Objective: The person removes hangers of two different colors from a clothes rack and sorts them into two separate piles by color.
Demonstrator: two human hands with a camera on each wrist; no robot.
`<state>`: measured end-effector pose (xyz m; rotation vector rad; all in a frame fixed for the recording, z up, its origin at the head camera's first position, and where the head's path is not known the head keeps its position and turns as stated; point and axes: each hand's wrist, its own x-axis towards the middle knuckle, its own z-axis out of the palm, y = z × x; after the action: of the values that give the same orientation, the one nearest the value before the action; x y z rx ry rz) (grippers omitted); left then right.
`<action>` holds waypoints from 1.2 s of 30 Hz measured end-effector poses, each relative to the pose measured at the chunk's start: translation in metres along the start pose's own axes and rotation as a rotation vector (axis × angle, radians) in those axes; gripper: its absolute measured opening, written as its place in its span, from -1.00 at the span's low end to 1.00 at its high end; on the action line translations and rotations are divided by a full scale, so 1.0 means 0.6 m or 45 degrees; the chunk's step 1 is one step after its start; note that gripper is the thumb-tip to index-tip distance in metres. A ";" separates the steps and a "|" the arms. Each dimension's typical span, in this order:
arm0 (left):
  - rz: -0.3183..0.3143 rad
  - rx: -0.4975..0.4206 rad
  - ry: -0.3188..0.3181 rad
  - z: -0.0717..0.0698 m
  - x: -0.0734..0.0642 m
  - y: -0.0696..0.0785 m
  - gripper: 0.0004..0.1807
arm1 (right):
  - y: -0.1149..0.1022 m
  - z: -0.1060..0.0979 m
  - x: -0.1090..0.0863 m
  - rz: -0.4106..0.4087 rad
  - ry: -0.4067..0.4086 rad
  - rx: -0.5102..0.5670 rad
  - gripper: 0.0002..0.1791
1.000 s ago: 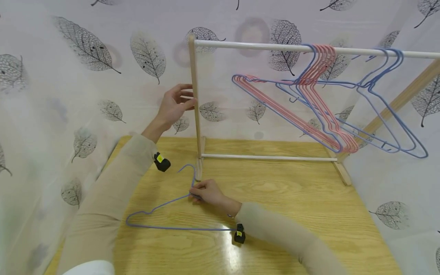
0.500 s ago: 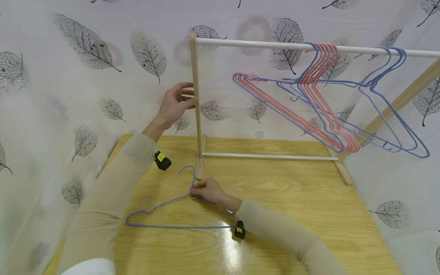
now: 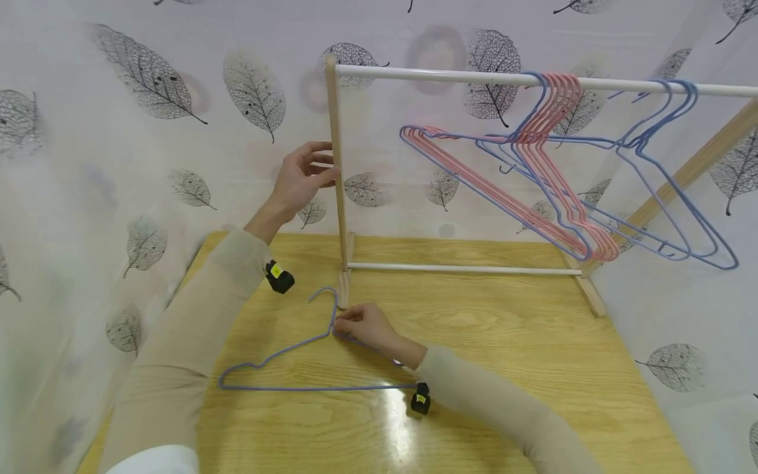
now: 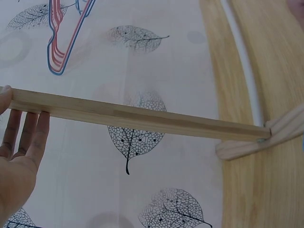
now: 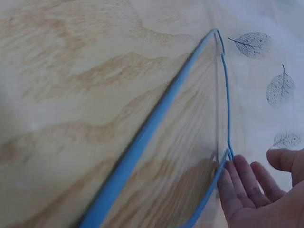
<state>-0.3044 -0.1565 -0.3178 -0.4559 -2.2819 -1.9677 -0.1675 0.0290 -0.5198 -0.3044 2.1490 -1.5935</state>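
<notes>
**Blue wire hanger [image 3: 296, 389] at the right hand [image 3: 370, 329], wooden post [image 3: 341, 227] in the left hand [image 3: 299, 181]**

Table top [image 3: 491, 329] extends beneath and around the right fingers. White top rail [image 3: 414, 74] begins above the left fingers and runs off to their right, bearing hung hangers [image 3: 559, 108] in pink and blue, well apart from both hands. Left fingers and thumb hold the post from opposite sides; the blue wire hanger lies below them, toward the body.

Right hand is the nearer one. Its fingers [image 5: 247, 178] are extended and parted from the thumb, apparently gripping nothing; whether their tips touch the wire cannot be told. Long axis, given by the bottom bar, runs crosswise on the body side of these fingers; one shoulder reaches to their left, the other follows the hand, partly hidden. Hook [image 3: 324, 288] curves leftward beyond the fingertips. Neck [image 3: 331, 329] sits just left of them, in judgement the relation on which handling turns.
</notes>
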 end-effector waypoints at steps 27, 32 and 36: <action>-0.011 -0.015 -0.005 -0.001 -0.001 -0.001 -0.51 | -0.111 -0.164 -0.077 -0.225 0.113 0.392 -0.64; -0.007 -0.010 0.000 -0.001 0.000 -0.001 -0.51 | -0.141 -0.203 -0.089 -0.281 0.164 0.381 -0.67; -0.006 -0.011 0.006 -0.001 -0.001 -0.001 -0.52 | -0.164 -0.234 -0.098 -0.312 0.212 0.382 -0.78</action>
<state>-0.3041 -0.1570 -0.3184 -0.4468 -2.2749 -1.9798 -0.1906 0.1427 -0.3807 -0.3596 2.0099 -2.1178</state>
